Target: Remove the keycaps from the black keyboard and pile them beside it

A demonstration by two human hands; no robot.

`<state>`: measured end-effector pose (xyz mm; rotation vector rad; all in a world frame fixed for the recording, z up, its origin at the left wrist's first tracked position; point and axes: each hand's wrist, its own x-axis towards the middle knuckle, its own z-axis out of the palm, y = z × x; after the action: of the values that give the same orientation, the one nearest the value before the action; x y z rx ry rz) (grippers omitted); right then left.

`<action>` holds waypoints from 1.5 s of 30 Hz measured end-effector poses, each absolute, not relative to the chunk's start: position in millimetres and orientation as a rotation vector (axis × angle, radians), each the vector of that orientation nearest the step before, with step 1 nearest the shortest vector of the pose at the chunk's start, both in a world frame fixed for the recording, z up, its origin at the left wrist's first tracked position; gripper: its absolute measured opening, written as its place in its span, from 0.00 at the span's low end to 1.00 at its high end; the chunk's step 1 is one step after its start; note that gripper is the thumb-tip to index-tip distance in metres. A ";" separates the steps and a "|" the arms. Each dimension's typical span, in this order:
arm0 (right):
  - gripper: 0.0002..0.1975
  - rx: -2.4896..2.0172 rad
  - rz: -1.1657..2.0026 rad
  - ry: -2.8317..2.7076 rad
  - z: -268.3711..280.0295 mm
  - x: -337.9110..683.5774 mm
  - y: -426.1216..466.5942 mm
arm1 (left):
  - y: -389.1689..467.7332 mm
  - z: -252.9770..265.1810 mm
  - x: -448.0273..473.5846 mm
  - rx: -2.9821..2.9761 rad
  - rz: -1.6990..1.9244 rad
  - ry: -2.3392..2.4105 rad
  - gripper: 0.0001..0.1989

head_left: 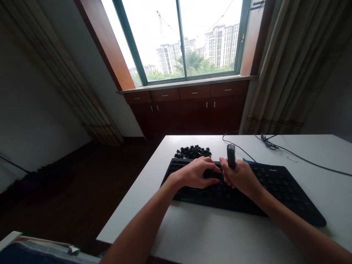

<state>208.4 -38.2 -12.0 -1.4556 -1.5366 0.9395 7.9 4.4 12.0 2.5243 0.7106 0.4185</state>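
Observation:
A black keyboard [286, 190] lies at a slant across the white table. At its left end several key positions show as bare sockets. My left hand [199, 172] rests on the left-middle part of the keyboard, thumb and fingers apart, touching the keys. Beside it, my right hand [239, 176] is closed around a dark, upright tool handle [231, 154] with a small metallic bit at its top. The tool's lower end is hidden by my fingers. Behind the keyboard's left end sits a heap of loose black keycaps [192, 151].
A black cable [271, 143] loops over the far part of the white table [134, 205] and runs off right. A thin bent wire [292, 160] and a blue item [249, 161] lie behind the keyboard. Cabinets [181, 113] stand below the window.

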 end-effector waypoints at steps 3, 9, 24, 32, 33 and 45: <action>0.25 -1.450 0.961 -1.511 -11.0 205.3 -37.5 | -2.7 11.7 14.8 2.573 0.438 0.761 0.18; 0.23 -1.447 0.856 -1.562 -13.6 199.3 -34.6 | -23.6 -9.6 45.6 2.713 0.564 0.881 0.24; 0.28 -1.278 0.865 -1.262 -27.7 197.8 -38.0 | -27.9 -13.9 49.2 2.704 0.631 0.775 0.27; 0.26 -1.222 0.919 -1.234 -25.6 196.3 -35.9 | -27.9 -7.4 49.7 2.660 0.688 0.821 0.23; 0.26 -1.213 0.934 -1.193 -24.4 197.1 -36.1 | -26.9 -7.4 48.7 2.652 0.688 0.859 0.21; 0.26 -1.187 0.804 -1.028 -13.7 206.3 -41.5 | -15.3 -14.1 43.3 2.599 0.795 0.974 0.14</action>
<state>206.3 -41.5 -13.7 -1.1874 -1.0283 0.8040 43.3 -15.3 -14.1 2.5989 0.9735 0.7950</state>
